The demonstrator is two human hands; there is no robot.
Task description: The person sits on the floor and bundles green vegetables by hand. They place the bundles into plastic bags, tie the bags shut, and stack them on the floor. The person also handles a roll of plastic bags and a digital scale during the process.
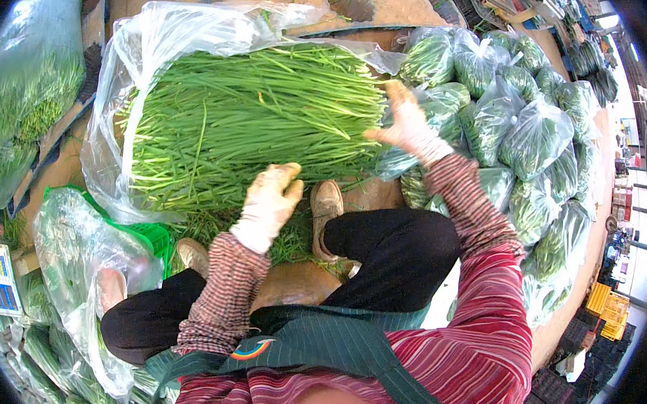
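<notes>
A large pile of long green garlic chives (254,122) lies before me, its stalks running left to right. A clear plastic bag (134,40) spreads around its left end and along its far side. My left hand (272,200), in a pale stained glove, hovers over or touches the pile's near edge; its fingers are apart and hold nothing. At the pile's right end is my right hand (405,121), gloved too, with thumb and fingers spread against or just beside the cut stalk ends. Whether it presses on them I cannot tell.
Many filled clear bags of greens (538,136) are heaped on the right. A green plastic crate (158,243) with a loose clear bag (81,238) stands by my left knee. Further left are a digital scale (0,278) and large bags of greens (36,105). Loose leaves (292,238) litter the floor between my shoes.
</notes>
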